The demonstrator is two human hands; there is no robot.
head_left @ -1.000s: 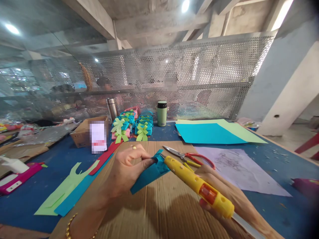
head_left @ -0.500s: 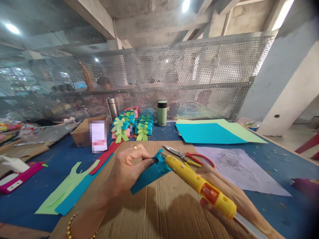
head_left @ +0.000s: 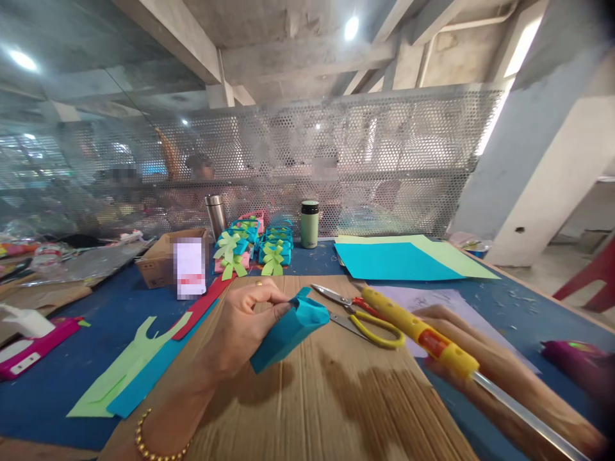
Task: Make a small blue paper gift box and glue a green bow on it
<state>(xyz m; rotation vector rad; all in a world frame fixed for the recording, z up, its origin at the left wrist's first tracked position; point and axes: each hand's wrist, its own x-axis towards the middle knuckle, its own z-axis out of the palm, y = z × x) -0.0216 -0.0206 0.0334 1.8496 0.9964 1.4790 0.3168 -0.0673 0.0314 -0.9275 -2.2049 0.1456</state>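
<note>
My left hand (head_left: 243,326) pinches a folded teal paper piece (head_left: 288,328) just above the brown cardboard sheet (head_left: 307,397). My right hand (head_left: 461,346) grips a yellow glue gun (head_left: 413,326) with an orange band, its nozzle pointing up-left, well to the right of the paper. A clear glue stick (head_left: 523,416) sticks out behind the gun. Between the paper and the gun lie scissors (head_left: 360,314) with yellow and red handles.
Teal and light-green paper sheets (head_left: 403,259) lie at the back right, with white paper under my right hand. Cut green, teal and red strips (head_left: 139,365) lie left. Finished paper baskets (head_left: 254,240), a green flask (head_left: 309,224), a steel flask (head_left: 215,214) and a cardboard box (head_left: 161,259) stand behind. People sit beyond the mesh screen.
My right hand has drawn the glue gun away from the teal paper to the right. The scissors, hidden partly before, now show. My left hand keeps its pinch on the paper.
</note>
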